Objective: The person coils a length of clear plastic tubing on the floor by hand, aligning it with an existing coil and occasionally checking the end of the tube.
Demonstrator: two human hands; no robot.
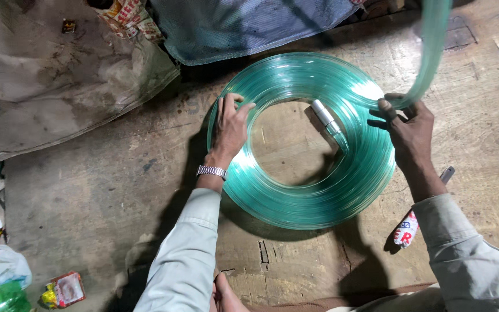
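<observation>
Coiling of green translucent tubing. The flat coil (301, 144) lies mid-floor on worn boards (480, 144). The left hand (229, 124) presses open-palmed on the coil's left rim; the right hand (408, 130) pinches the free run (431, 52) at the right rim. Good laying likely needs steady tension and each turn flush.
</observation>
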